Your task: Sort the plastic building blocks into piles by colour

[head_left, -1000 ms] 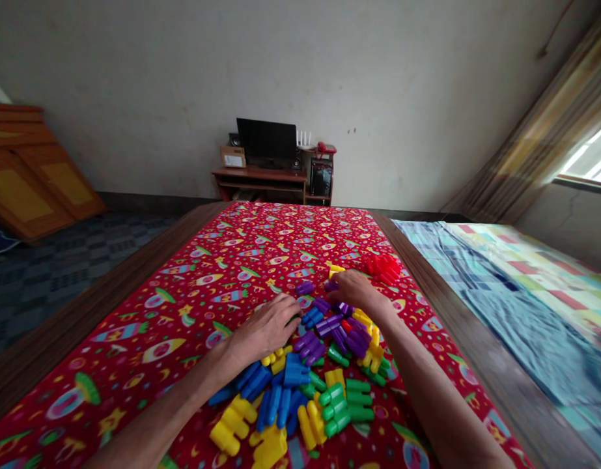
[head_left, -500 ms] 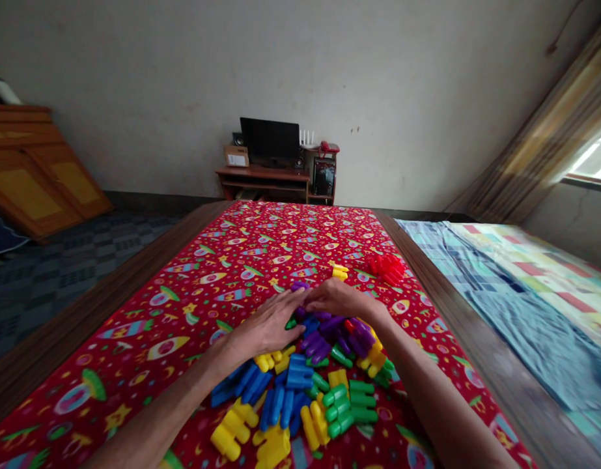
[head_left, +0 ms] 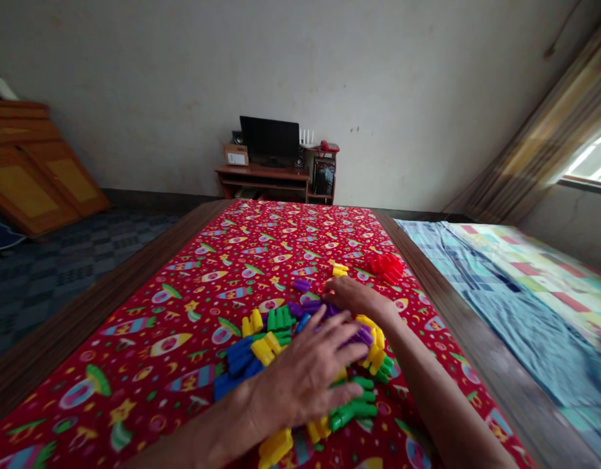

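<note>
A loose pile of plastic building blocks lies on a red patterned cloth. My left hand hovers over the pile with its fingers spread and holds nothing. It hides many blocks beneath. Curled at the pile's far side is my right hand, beside purple blocks; what its fingers hold, if anything, is hidden. Left of my left hand are blue blocks, a yellow block and a green block. One purple block lies apart, beyond the pile.
A red cluster of blocks and a yellow block sit farther out on the cloth. Right of the table is a bed with a blue cloth. A desk with a monitor stands against the far wall.
My left hand has moved back toward me and right, opening over the pile. My right hand has shifted slightly right. A purple block and a green block now show where my left hand was.
</note>
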### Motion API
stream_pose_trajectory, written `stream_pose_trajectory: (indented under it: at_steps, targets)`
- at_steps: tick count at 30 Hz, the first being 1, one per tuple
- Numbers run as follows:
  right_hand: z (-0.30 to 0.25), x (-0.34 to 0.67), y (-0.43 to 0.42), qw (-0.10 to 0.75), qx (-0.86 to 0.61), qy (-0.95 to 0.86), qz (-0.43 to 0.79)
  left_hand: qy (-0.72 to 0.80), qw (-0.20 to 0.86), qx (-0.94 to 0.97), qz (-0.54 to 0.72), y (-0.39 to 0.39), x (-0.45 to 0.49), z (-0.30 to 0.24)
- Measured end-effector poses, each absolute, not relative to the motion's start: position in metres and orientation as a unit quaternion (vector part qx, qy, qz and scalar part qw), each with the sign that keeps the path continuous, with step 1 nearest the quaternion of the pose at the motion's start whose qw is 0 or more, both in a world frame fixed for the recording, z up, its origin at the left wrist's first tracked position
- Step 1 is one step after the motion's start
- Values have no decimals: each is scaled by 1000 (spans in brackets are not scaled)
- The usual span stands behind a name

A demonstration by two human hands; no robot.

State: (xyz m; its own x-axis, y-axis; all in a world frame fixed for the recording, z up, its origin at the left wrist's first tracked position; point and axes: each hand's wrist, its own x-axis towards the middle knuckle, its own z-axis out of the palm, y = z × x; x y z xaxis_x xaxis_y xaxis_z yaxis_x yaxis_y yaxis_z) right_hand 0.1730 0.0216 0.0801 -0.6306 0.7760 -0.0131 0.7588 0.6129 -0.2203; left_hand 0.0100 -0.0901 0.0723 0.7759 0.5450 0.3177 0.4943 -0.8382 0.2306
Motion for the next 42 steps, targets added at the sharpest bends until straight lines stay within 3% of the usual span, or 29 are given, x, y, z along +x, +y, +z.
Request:
stream_pose_trajectory:
  at_steps: [4, 11, 17, 22, 28, 33, 37, 42]
  targets:
    - [85, 163, 19, 70, -362, -912, 182, 200, 49, 968, 140, -119, 40, 59]
    - [90, 202, 23, 65, -460, -878, 119, 305, 19, 941, 145, -102, 34, 28]
    - [73, 243, -10, 28, -491, -859, 140, 356, 33, 919, 165, -86, 9, 30]
    - [60, 242, -5, 106, -511, -844, 126, 370, 25, 914, 164, -82, 7, 32]
    - [43, 221, 41, 258, -558, -784, 84, 395, 27, 902, 171, -68, -5, 51]
    - [41, 204, 45, 293, -561, -770, 80, 454, -16, 870, 193, -43, -29, 47]
    - [57, 217, 23, 235, -550, -800, 39, 506, -13, 841, 189, -24, -49, 38]
    - [64, 250, -33, 29, -604, -796, -4, 570, -4, 807, 153, -9, -70, 33]
